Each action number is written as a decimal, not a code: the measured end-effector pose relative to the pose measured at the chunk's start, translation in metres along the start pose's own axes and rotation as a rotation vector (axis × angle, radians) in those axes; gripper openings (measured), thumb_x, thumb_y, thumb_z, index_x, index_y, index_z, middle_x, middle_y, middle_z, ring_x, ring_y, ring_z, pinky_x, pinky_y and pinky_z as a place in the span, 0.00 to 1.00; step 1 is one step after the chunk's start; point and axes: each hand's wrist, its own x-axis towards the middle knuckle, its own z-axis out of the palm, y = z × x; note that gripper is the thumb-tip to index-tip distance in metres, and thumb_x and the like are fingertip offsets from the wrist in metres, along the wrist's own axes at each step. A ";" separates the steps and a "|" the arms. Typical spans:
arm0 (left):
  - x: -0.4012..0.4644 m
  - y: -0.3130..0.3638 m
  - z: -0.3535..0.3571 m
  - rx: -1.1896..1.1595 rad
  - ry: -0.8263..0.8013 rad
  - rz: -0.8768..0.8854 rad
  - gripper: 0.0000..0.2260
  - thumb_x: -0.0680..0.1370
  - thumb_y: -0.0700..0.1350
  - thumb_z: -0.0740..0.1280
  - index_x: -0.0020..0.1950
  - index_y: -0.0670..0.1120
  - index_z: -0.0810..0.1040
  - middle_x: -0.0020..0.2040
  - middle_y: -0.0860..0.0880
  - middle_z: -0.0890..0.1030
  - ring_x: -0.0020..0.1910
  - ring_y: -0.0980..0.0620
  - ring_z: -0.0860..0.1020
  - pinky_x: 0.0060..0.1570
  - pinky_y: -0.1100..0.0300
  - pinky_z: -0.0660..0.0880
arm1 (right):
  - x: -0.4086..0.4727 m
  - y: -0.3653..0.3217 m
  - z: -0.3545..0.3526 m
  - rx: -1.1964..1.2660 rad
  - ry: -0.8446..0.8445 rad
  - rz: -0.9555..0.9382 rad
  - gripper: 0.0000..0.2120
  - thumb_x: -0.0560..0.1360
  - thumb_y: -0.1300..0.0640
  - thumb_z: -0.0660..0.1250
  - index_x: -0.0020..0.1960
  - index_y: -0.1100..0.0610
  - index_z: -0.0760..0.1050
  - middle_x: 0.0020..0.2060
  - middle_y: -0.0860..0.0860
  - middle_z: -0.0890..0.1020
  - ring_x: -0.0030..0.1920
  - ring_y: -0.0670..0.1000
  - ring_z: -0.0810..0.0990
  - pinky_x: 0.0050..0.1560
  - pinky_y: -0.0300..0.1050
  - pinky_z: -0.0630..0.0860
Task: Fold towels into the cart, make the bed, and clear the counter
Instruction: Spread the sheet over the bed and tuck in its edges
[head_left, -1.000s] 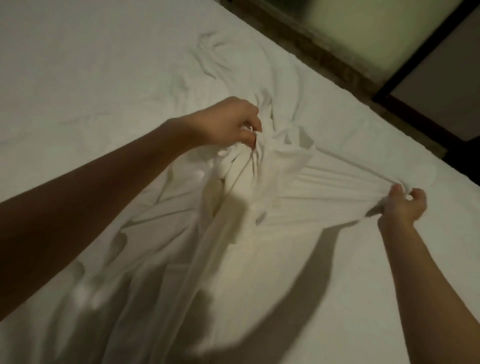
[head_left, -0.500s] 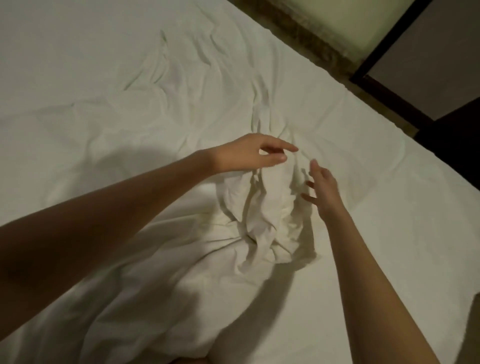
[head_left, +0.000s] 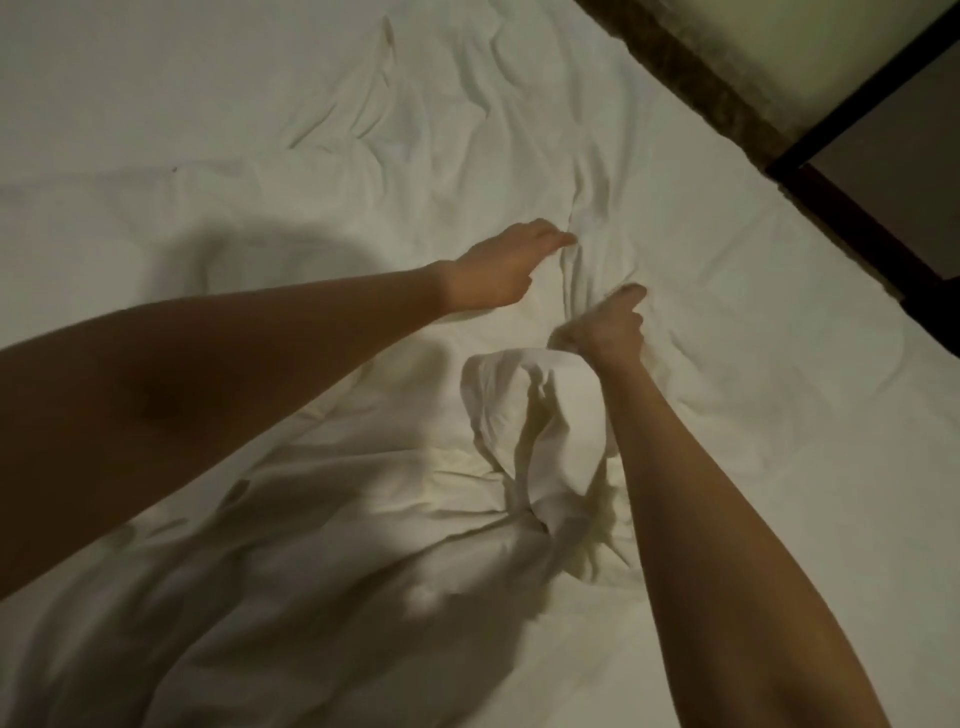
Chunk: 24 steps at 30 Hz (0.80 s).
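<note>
Both bare forearms reach forward and converge toward the middle of the view. The left arm comes in from the left edge, rising diagonally, its wrist fairly straight. The left hand (head_left: 501, 273) lies palm down, fingers extended together and pointing away to the right, fingertips lowest and farthest out. The right arm enters from the lower right and runs up and leftward, with the wrist bent. The right hand (head_left: 605, 325) sits just beside and nearer than the left hand, its fingers curled under into a pinch, the thumb sticking out on the far side.
</note>
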 end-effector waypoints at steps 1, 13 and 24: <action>0.006 0.001 -0.005 0.024 0.003 0.033 0.33 0.74 0.29 0.59 0.77 0.47 0.57 0.73 0.45 0.62 0.71 0.47 0.62 0.65 0.57 0.65 | 0.000 0.003 -0.002 -0.001 0.030 -0.031 0.33 0.71 0.63 0.68 0.71 0.61 0.55 0.62 0.59 0.71 0.62 0.60 0.72 0.58 0.51 0.70; 0.062 0.039 -0.074 0.572 -0.358 0.156 0.23 0.70 0.63 0.69 0.58 0.50 0.77 0.55 0.50 0.80 0.61 0.46 0.74 0.71 0.50 0.56 | -0.003 0.024 -0.086 0.179 -0.251 -0.266 0.21 0.70 0.70 0.69 0.61 0.59 0.73 0.37 0.54 0.75 0.31 0.47 0.76 0.35 0.40 0.75; 0.065 0.026 -0.165 0.632 -0.208 0.202 0.24 0.73 0.67 0.59 0.55 0.50 0.77 0.48 0.50 0.79 0.47 0.47 0.74 0.62 0.51 0.58 | 0.016 -0.014 -0.105 -0.050 0.000 -0.327 0.10 0.71 0.68 0.64 0.36 0.55 0.70 0.33 0.52 0.74 0.41 0.51 0.71 0.36 0.41 0.64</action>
